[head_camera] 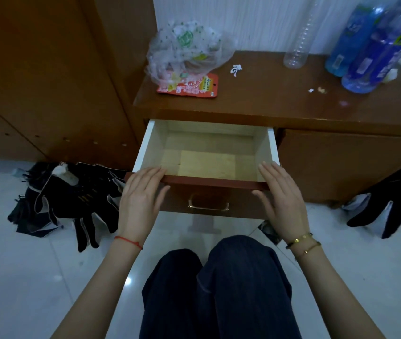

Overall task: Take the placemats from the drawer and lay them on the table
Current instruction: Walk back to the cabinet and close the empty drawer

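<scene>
**Drawer open, hands on the front edge: reach in next**

Landmark: the drawer, pulled out below the surface.

- Left of the drawer: dark bags and straps on the floor. Not relevant.
- Left hand rests on the drawer's front left corner, fingers straight and close together over the top edge, thumb down the front face. Holding nothing.
- Inside the drawer: one flat pale rectangle on the bottom, near the front. Likely the placemats; can't tell how many are stacked.
- Below the front edge, centre: brass handle, untouched.
- Right hand mirrors it on the front right corner, fingers straight, thumb out to the side, nothing gripped.
- Above the drawer, on the surface: plastic bag, red snack packet, paper scraps, bottles at far right.

How I'd do it: keep one hand steadying the front, slide the other in flat, lift a near edge of the mat with the fingertips, pinch, and draw out level. Free space on the surface is centre-right of the packet; lay it there, clear of the bottles.
</scene>
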The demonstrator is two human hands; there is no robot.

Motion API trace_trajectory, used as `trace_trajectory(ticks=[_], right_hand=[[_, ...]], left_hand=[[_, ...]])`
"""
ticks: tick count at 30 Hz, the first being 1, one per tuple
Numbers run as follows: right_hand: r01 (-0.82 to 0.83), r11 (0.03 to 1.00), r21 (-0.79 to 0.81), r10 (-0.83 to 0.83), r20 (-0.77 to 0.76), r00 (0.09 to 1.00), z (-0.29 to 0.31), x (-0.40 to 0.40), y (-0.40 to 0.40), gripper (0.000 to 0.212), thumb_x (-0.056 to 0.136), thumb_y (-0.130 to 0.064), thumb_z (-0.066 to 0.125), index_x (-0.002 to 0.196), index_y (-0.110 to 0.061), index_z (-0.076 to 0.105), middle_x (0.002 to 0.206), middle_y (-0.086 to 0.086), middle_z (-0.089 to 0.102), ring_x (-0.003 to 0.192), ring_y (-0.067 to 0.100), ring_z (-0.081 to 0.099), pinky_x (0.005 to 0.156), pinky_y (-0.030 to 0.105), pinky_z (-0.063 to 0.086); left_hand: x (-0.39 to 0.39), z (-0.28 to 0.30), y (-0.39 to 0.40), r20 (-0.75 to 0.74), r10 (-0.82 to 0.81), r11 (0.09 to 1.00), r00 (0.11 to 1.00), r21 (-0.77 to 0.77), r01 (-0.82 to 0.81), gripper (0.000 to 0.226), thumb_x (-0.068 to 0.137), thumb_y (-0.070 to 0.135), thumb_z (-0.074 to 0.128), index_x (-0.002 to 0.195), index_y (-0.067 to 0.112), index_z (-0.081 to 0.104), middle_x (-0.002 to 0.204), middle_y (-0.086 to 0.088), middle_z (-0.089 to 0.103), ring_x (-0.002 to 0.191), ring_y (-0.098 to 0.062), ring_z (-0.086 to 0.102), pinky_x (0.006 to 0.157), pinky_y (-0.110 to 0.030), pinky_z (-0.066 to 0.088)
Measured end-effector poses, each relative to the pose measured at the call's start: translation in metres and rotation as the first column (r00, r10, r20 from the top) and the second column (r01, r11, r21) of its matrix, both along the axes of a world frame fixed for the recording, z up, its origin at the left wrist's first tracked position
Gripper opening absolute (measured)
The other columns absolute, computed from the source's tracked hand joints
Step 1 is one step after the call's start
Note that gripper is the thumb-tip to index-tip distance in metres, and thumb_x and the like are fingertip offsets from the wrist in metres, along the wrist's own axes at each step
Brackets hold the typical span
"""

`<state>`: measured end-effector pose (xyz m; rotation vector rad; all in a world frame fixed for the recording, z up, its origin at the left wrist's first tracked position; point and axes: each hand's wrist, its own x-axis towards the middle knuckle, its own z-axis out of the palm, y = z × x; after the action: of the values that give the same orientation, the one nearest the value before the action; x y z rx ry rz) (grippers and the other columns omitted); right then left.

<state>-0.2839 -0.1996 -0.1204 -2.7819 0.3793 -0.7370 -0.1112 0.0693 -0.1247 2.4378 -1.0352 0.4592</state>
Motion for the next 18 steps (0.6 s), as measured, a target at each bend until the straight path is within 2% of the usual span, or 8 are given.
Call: trace_trajectory(ticks=[4,7,11,14,18], right_hand=[[0.017,1.000,0.012,-0.017,-0.018,1.000,0.006,0.020,-0.010,0.059,0.094,-0.033,0.054,0.144,-0.011,0.033,0.151,0.004,0.033,0.144,0.017,0.020,0.118,0.039,0.019],[0.055,0.998,-0.003,-0.055,-0.030,0.998,0.013,0.040,-0.020,0.067,0.092,-0.034,0.053,0.148,-0.010,0.023,0.156,0.005,0.022,0.146,0.017,0.010,0.119,0.040,0.012],[0.109,0.993,-0.053,-0.112,-0.048,0.993,0.024,0.067,-0.039,0.077,0.090,-0.039,0.053,0.149,-0.009,0.014,0.158,0.007,0.010,0.147,0.020,0.000,0.119,0.041,0.006],[0.122,0.987,-0.104,-0.129,-0.069,0.989,0.030,0.086,-0.054,0.081,0.089,-0.041,0.056,0.149,-0.008,0.014,0.158,0.008,0.010,0.146,0.023,0.001,0.119,0.042,0.007],[0.088,0.983,-0.162,-0.106,-0.112,0.988,0.032,0.109,-0.073,0.078,0.088,-0.042,0.057,0.148,-0.009,0.021,0.156,0.009,0.022,0.146,0.024,0.010,0.119,0.042,0.011]], left_hand=[[0.017,0.004,-0.015,-0.018,0.018,1.000,1.000,0.004,-0.018,0.043,0.093,0.027,0.057,0.131,0.009,0.053,0.132,-0.009,0.058,0.125,-0.024,0.050,0.110,-0.041,0.036],[0.035,0.010,-0.031,-0.019,0.028,1.000,0.999,-0.010,-0.028,0.051,0.091,0.023,0.061,0.138,0.009,0.046,0.141,-0.010,0.050,0.133,-0.026,0.042,0.112,-0.044,0.035],[0.062,0.023,-0.056,0.019,0.045,0.997,0.999,0.056,-0.046,0.071,0.089,0.023,0.062,0.149,0.012,0.025,0.155,-0.010,0.028,0.146,-0.023,0.020,0.120,-0.042,0.019],[0.085,0.029,-0.071,0.029,0.050,0.994,0.998,0.099,-0.053,0.081,0.087,0.026,0.064,0.151,0.014,0.015,0.159,-0.008,0.017,0.148,-0.023,0.010,0.121,-0.042,0.012],[0.111,0.031,-0.085,0.039,0.045,0.990,0.998,0.131,-0.050,0.081,0.086,0.028,0.066,0.150,0.013,0.018,0.158,-0.008,0.021,0.147,-0.023,0.012,0.121,-0.043,0.013]])
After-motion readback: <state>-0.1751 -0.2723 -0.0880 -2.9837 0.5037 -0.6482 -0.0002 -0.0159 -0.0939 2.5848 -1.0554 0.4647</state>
